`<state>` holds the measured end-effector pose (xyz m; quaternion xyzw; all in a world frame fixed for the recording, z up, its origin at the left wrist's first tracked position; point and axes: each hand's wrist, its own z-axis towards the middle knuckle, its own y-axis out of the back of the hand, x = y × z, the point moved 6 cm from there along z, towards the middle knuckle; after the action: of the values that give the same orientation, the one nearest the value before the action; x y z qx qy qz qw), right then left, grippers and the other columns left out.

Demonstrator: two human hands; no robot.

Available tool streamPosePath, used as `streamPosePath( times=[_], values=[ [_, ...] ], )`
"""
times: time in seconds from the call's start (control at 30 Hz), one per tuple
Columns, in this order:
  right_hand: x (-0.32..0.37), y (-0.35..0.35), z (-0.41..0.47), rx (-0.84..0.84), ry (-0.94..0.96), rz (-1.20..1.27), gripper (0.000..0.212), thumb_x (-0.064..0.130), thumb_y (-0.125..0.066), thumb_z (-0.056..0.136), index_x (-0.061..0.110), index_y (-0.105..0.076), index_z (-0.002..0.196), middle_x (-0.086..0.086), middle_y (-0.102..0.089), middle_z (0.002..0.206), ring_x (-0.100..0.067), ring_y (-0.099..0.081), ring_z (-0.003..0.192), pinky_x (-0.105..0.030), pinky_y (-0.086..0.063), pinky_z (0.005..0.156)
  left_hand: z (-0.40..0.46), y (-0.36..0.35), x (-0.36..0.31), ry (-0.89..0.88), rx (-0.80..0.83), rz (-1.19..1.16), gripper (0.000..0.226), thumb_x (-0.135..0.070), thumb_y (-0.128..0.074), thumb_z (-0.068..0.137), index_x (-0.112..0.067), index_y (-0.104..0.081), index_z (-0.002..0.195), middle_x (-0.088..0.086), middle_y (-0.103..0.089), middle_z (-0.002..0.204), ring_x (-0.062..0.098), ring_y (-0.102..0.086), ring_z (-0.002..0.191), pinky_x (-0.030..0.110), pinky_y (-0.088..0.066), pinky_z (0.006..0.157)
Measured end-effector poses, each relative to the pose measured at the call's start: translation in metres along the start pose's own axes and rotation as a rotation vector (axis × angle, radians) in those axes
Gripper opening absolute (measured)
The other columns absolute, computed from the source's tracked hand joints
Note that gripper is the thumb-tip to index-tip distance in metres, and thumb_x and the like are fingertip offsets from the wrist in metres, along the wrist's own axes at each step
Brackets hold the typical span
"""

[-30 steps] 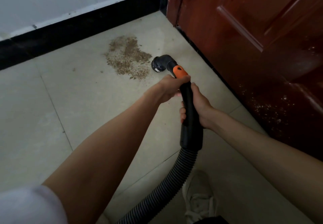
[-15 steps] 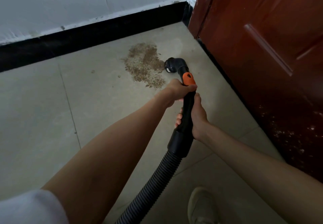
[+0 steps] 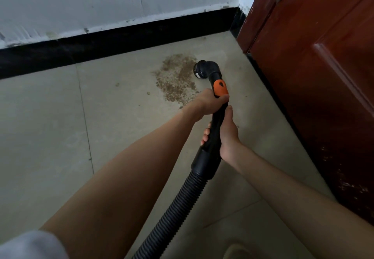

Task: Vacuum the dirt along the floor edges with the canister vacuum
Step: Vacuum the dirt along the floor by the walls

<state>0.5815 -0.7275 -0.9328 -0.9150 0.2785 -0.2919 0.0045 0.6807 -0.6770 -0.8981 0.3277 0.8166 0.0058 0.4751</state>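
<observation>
Hands: left hand (image 3: 210, 105) and right hand (image 3: 226, 135) are both gripping the wand (image 3: 217, 129) (steadying its aim).
Nozzle (image 3: 204, 69): is touching the dirt (image 3: 176, 78) edge.

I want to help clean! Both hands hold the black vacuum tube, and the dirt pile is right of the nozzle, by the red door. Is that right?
Not quite. In the head view the dirt pile lies left of the nozzle, away from the red door. Left hand and right hand do hold the black vacuum tube.

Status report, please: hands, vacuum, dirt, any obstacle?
Left hand and right hand both grip the vacuum wand. Nozzle at right edge of dirt patch. Door close on the right, not touching.
</observation>
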Motion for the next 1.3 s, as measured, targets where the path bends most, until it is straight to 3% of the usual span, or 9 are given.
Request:
streamPosePath(
  times=[0.1,0.33,0.43,0.57,0.7,0.9,1.03,1.17,1.3],
  values=[
    [0.012,-0.005,0.010,-0.004,0.009,-0.005,0.071,0.076,-0.036,0.085,0.011,-0.051,0.060,-0.007,-0.049,0.045,-0.020,-0.047,0.034,-0.025,-0.046,0.041,0.012,0.006,-0.008,-0.012,-0.003,0.002,0.030,-0.034,-0.052,0.095,-0.010,-0.052,0.076,0.011,-0.056,0.090,0.022,-0.053,0.081,0.031,-0.042,0.072],
    [0.035,-0.026,0.034,0.036,0.014,-0.005,0.072,0.077,-0.034,0.085,0.010,-0.052,0.066,-0.007,-0.048,0.044,-0.019,-0.046,0.033,-0.024,-0.046,0.042,0.040,0.027,-0.018,-0.039,-0.036,0.004,0.031,-0.033,-0.052,0.095,-0.002,-0.055,0.094,0.011,-0.055,0.091,0.021,-0.052,0.081,0.029,-0.041,0.068],
    [0.045,-0.036,0.040,0.069,0.018,-0.004,0.073,0.077,-0.033,0.086,0.010,-0.050,0.062,-0.007,-0.047,0.043,-0.019,-0.046,0.032,-0.023,-0.046,0.041,0.050,0.034,-0.020,-0.036,-0.069,-0.052,0.027,-0.030,-0.054,0.094,-0.005,-0.056,0.085,0.010,-0.056,0.089,0.020,-0.053,0.080,0.029,-0.043,0.071],
    [0.056,-0.052,0.043,0.132,0.021,-0.023,0.075,0.076,-0.034,0.087,0.009,-0.054,0.057,-0.007,-0.047,0.044,-0.020,-0.046,0.033,-0.025,-0.045,0.040,0.056,0.050,-0.018,-0.015,-0.150,-0.184,0.021,-0.025,-0.058,0.089,-0.013,-0.052,0.073,0.003,-0.055,0.077,0.015,-0.054,0.070,0.025,-0.044,0.061],
    [0.061,-0.066,0.041,0.157,0.048,-0.130,0.071,0.070,-0.035,0.090,0.005,-0.062,0.087,-0.007,-0.048,0.043,-0.021,-0.049,0.034,-0.027,-0.046,0.040,0.054,0.066,-0.010,-0.014,-0.171,-0.345,0.016,-0.020,-0.060,0.089,-0.012,-0.054,0.076,0.008,-0.062,0.085,0.019,-0.062,0.079,0.033,-0.054,0.076],
    [0.068,-0.093,0.032,0.188,0.111,-0.329,0.070,0.067,-0.028,0.094,0.004,-0.057,0.081,-0.009,-0.051,0.044,-0.023,-0.051,0.036,-0.026,-0.046,0.041,0.048,0.094,0.000,-0.022,-0.223,-0.483,0.012,-0.019,-0.060,0.089,-0.008,-0.056,0.086,0.010,-0.062,0.091,0.025,-0.063,0.090,0.037,-0.054,0.084],
    [0.069,-0.107,0.025,0.205,0.131,-0.398,0.070,0.065,-0.026,0.095,0.003,-0.058,0.101,-0.011,-0.051,0.046,-0.024,-0.051,0.037,-0.029,-0.047,0.046,0.043,0.105,0.009,-0.001,-0.219,-0.559,0.024,-0.018,-0.058,0.091,0.001,-0.057,0.106,0.017,-0.062,0.106,0.030,-0.062,0.102,0.042,-0.051,0.093],
    [0.069,-0.108,0.015,0.202,0.132,-0.509,0.066,0.066,-0.028,0.095,0.006,-0.055,0.103,-0.012,-0.052,0.046,-0.024,-0.052,0.036,-0.030,-0.048,0.046,0.033,0.107,0.015,-0.016,-0.209,-0.653,0.012,-0.016,-0.055,0.093,-0.004,-0.055,0.095,0.013,-0.061,0.098,0.026,-0.062,0.096,0.038,-0.052,0.089],
    [0.070,-0.114,0.003,0.209,0.182,-0.598,0.066,0.065,-0.031,0.095,0.004,-0.054,0.099,-0.013,-0.054,0.049,-0.025,-0.054,0.039,-0.031,-0.050,0.044,0.022,0.109,0.020,-0.025,-0.146,-0.796,0.025,-0.016,-0.050,0.096,0.001,-0.052,0.114,0.009,-0.059,0.094,0.019,-0.060,0.084,0.025,-0.052,0.069]
  ],
)
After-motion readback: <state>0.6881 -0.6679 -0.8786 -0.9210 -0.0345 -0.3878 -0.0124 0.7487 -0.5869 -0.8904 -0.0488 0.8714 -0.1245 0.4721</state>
